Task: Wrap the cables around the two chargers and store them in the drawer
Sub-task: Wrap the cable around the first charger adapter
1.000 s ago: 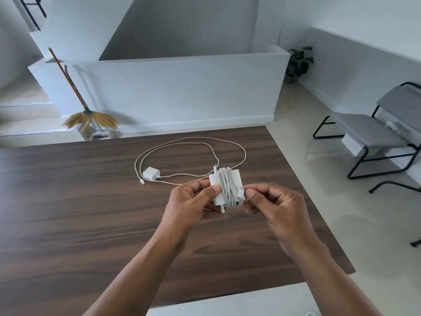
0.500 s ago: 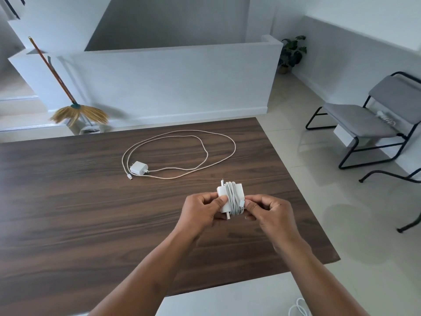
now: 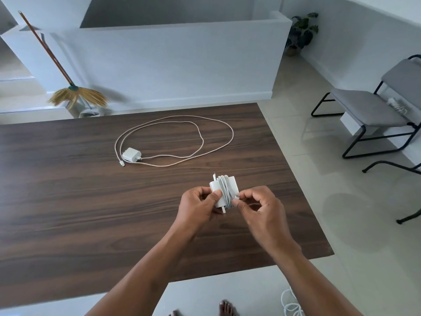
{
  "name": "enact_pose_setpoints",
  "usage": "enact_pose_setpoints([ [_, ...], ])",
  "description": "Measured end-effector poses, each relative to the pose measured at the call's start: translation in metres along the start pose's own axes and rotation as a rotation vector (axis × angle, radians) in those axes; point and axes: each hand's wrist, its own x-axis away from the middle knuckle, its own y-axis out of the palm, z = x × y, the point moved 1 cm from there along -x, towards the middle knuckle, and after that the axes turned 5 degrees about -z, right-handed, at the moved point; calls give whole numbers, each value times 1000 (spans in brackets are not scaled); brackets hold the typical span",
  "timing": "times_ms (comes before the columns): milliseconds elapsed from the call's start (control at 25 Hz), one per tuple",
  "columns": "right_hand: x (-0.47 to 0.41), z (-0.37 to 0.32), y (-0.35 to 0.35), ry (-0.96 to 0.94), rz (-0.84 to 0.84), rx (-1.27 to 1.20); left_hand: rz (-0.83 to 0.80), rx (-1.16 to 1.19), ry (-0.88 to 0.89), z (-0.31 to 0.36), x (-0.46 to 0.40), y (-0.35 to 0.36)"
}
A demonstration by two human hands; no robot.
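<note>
Dark brown wood-grain table, rectangular, w/ its far right corner toward the chairs. On it, far of centre, lies a white charger, flat on the top. Its cable, pale and thin, makes two loose loops to the right of it; the free plug end rests just beside the charger, near-left.

No legible text, label, brand, number or sign on anything in view.
</note>
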Motion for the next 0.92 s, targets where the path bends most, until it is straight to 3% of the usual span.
enact_pose_setpoints([
  [160, 3, -5, 2, -107, -89, -9, 42, -85, 90, 1, 0, -2],
  [440, -7, -3, 2, 12, -187, -214, 75, -165, 154, -1, -1, -8],
  [720, -22, 11, 11, 144, -158, -230, 4, -53, 25, -4, -7, -15],
  [920, -22, 24, 2, 297, -260, -486, -13, -6, -30, -5, -11, -14],
])
